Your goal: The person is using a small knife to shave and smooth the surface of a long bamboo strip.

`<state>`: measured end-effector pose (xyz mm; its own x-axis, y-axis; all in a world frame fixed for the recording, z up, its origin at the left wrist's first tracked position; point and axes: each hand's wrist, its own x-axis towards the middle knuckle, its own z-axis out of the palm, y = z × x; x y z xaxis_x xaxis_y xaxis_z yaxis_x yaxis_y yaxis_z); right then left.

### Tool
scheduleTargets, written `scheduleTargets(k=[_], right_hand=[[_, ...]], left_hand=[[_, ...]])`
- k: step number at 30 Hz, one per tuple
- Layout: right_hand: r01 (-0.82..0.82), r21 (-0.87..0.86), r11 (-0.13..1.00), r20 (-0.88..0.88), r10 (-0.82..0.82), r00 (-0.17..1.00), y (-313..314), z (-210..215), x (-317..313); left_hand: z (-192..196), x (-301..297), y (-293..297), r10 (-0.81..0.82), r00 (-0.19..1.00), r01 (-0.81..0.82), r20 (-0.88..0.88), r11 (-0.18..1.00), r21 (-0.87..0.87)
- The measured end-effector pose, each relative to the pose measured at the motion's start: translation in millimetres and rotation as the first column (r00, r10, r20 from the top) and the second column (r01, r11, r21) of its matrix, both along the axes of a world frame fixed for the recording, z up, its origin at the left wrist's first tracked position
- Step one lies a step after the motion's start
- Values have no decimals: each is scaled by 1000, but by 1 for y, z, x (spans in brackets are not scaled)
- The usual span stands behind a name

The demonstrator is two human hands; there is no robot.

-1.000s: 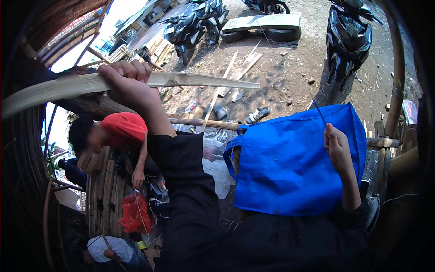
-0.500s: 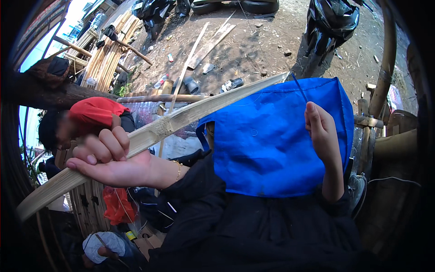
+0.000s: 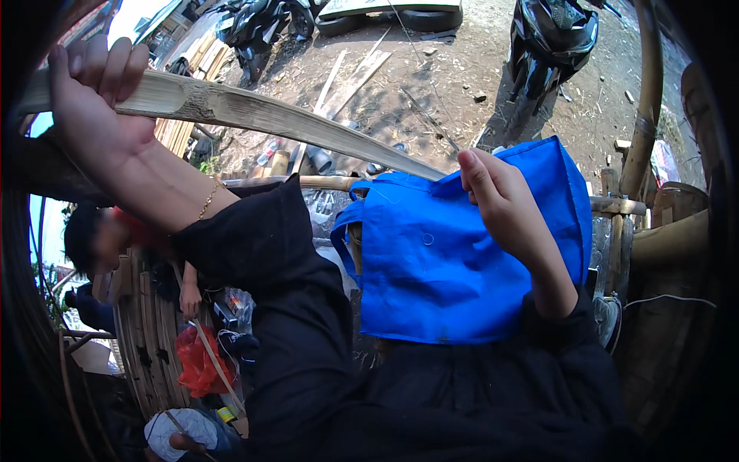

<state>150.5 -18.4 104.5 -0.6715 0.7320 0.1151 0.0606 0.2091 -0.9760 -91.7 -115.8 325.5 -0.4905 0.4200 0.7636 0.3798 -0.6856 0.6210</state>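
My left hand (image 3: 108, 108), raised at the upper left, is closed around a long split bamboo strip (image 3: 262, 110) with a knot near the grip. The strip slants down to the right, its thin far end above a blue cloth bag (image 3: 416, 269) spread over my lap. Beside that end my right hand (image 3: 504, 196) is closed, thumb on top. A thin dark blade-like tool (image 3: 431, 118) sticks out from it toward the upper left; its handle is hidden in the fingers.
At left, a co-worker's hand (image 3: 190, 299) is near a thin strip and a red plastic bag (image 3: 202, 360). Bamboo rails (image 3: 319, 182) cross ahead, with a bamboo post (image 3: 645, 115) at right. Beyond stand a motorcycle (image 3: 550, 50) and wooden boards (image 3: 358, 81) on dirt.
My left hand has swung up and left with the bamboo strip, whose slope has reversed. My right hand has shifted left and slightly down, its tool now tilted further left.
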Motion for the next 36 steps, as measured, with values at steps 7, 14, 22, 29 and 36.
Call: scheduleTargets(k=[7,14,22,29,36], right_hand=[[8,-35,999,-40,-9,999,7,15,-14],[-66,-188,980,-152,37,988,5,3,-36],[-186,-395,900,-302,64,951,5,2,-47],[-205,-531,822,-391,-24,920,10,-6,-33],[-72,-178,981,-353,5,936,6,10,-61]], left_hand=[[32,-5,55,-144,989,137,-28,976,-171],[3,-22,86,-395,919,388,-4,902,-190],[-72,4,99,-439,893,423,-95,893,-153],[-133,15,89,-453,822,532,344,828,-181],[-133,15,93,-432,865,475,256,868,-141]])
